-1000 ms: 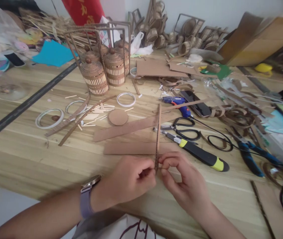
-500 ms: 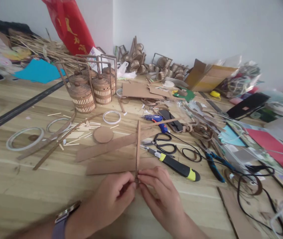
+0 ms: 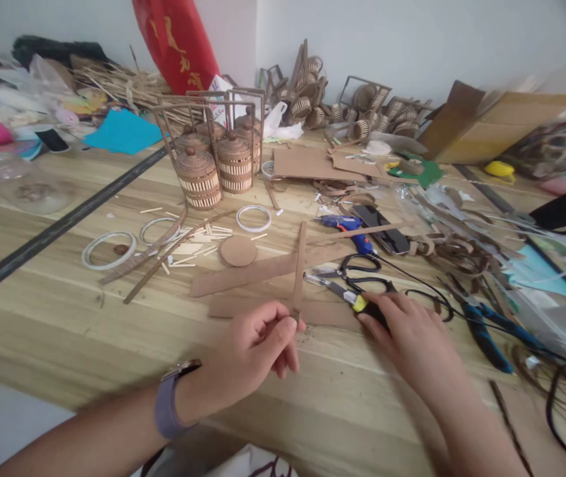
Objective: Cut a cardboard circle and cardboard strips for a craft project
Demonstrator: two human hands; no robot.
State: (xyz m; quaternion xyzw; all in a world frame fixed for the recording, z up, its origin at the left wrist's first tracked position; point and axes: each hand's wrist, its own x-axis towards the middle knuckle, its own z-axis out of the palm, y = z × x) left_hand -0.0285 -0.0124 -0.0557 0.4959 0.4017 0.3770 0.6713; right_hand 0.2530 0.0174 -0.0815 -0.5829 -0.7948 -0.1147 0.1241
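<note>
My left hand (image 3: 263, 338), below the middle of the view, pinches the near end of a narrow brown cardboard strip (image 3: 301, 258) that points away from me. To its right, my right hand (image 3: 402, 324) has its fingers closed round the black and yellow utility knife (image 3: 359, 303), whose metal tip points up and left. Black-handled scissors (image 3: 362, 271) lie just beyond the knife. Two wider cardboard strips, one of them angled (image 3: 243, 275), lie under and beside the narrow strip. A round cardboard disc (image 3: 238, 251) rests behind them on the left.
A blue glue gun (image 3: 347, 225) and a phone (image 3: 381, 228) lie beyond the scissors. Blue-handled pliers (image 3: 486, 338) are at the right. Small woven baskets (image 3: 197, 179) stand at the back left, near tape rings (image 3: 254, 218) and pale sticks. A cardboard box (image 3: 502, 126) sits back right.
My right hand has let go of the narrow strip and moved right onto the utility knife. My left hand still holds the strip. The view has turned, shifting the table's contents.
</note>
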